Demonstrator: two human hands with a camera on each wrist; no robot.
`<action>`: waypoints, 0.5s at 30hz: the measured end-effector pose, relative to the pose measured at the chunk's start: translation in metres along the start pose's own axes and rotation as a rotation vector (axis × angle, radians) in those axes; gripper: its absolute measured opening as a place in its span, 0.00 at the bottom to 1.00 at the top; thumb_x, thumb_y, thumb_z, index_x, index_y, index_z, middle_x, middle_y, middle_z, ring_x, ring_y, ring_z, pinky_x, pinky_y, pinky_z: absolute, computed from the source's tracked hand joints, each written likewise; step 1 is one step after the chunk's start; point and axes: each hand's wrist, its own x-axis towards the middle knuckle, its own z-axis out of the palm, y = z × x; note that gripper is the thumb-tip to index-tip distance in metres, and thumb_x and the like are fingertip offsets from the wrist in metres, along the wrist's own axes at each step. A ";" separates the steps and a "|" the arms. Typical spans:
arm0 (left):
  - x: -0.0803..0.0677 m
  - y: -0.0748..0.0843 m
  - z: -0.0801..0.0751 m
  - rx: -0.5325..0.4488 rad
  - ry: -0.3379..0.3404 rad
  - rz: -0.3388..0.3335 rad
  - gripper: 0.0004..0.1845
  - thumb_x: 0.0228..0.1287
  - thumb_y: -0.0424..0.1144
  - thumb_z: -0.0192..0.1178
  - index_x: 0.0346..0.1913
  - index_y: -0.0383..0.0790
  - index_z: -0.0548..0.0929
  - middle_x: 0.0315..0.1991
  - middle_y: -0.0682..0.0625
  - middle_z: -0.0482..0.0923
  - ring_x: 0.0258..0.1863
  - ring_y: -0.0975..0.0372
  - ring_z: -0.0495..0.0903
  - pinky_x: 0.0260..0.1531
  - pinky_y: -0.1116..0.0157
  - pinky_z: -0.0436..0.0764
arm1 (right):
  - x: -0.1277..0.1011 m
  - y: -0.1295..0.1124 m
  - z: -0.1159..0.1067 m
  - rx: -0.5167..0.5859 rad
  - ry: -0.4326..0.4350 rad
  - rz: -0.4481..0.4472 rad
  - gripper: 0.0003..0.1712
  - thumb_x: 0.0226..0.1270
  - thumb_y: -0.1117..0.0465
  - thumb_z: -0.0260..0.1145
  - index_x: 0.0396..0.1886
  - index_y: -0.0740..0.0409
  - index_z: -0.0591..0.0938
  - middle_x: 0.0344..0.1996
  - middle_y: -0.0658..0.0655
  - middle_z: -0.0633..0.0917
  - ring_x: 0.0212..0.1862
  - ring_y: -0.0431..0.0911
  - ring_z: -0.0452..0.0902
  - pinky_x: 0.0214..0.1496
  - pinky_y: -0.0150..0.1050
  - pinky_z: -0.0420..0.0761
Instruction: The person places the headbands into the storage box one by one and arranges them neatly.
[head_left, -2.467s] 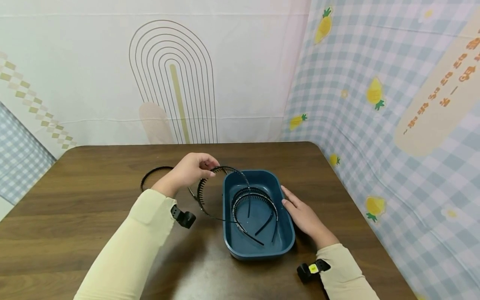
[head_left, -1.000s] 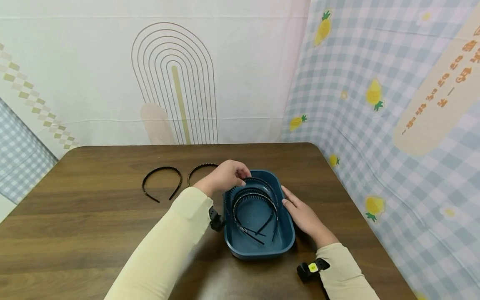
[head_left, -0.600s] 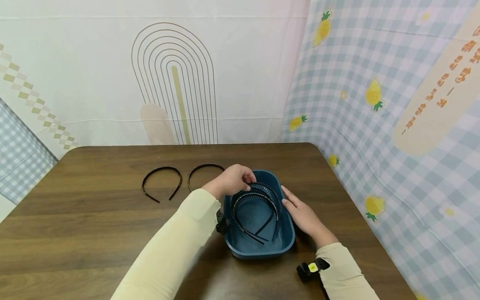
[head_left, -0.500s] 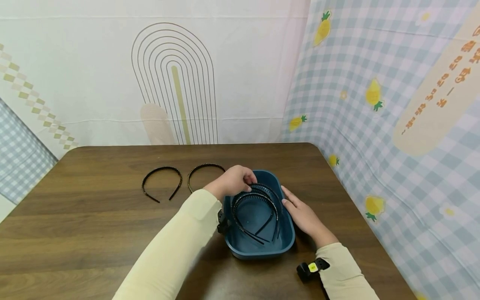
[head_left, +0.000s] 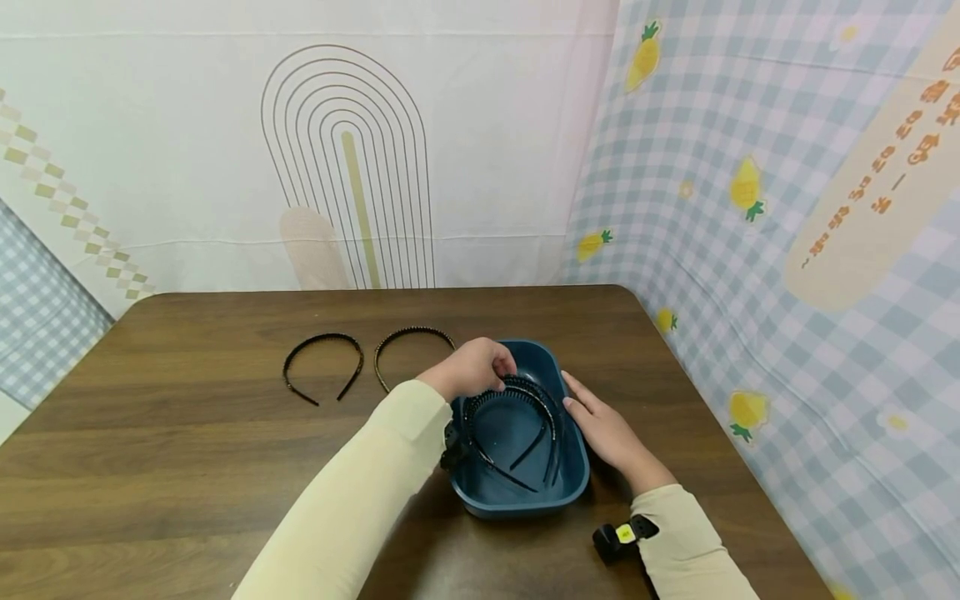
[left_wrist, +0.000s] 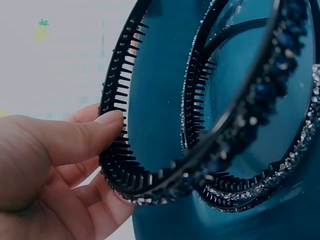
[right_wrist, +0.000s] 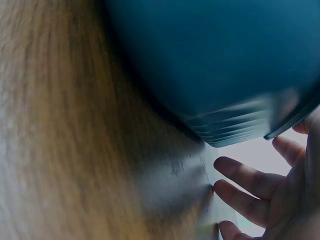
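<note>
With thumb and fingers my left hand (head_left: 476,367) pinches a black toothed headband (left_wrist: 118,75) studded with dark, glittering stones. It holds this headband low inside the blue plastic basin (head_left: 517,507), beside and over other headbands (left_wrist: 295,160), one with silvery stones. In the head view the bands overlap, so the held one is hard to tell apart. My right hand (head_left: 611,433) lies against the basin's right side, thumb at the rim. In the right wrist view its fingers (right_wrist: 245,177) are extended and spread beside the basin wall.
Left of the basin, a black headband (head_left: 331,337) lies on the brown wooden table (head_left: 187,467). Next to it lies a second headband (head_left: 411,330) with golden glints, partly hidden by my left arm. Patterned cloths (head_left: 495,150) hang behind and at the sides.
My left hand has carried the headband from left of the basin rightward and down into it, against the other headbands. Two headbands on the table came into fuller view. The right hand stayed put.
</note>
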 end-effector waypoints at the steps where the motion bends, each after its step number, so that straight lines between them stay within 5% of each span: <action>1: 0.000 0.000 0.000 0.003 -0.005 -0.002 0.11 0.59 0.23 0.63 0.43 0.38 0.85 0.38 0.48 0.78 0.42 0.58 0.74 0.47 0.61 0.78 | 0.000 0.000 0.000 0.000 -0.002 0.001 0.34 0.76 0.36 0.38 0.77 0.35 0.49 0.76 0.56 0.55 0.74 0.62 0.50 0.67 0.69 0.52; 15: 0.004 -0.002 0.006 0.029 -0.053 -0.065 0.11 0.59 0.24 0.64 0.44 0.39 0.84 0.41 0.48 0.79 0.44 0.58 0.75 0.47 0.60 0.78 | 0.000 0.000 -0.001 0.020 -0.005 -0.002 0.33 0.77 0.38 0.39 0.78 0.37 0.50 0.76 0.54 0.54 0.74 0.61 0.50 0.68 0.67 0.51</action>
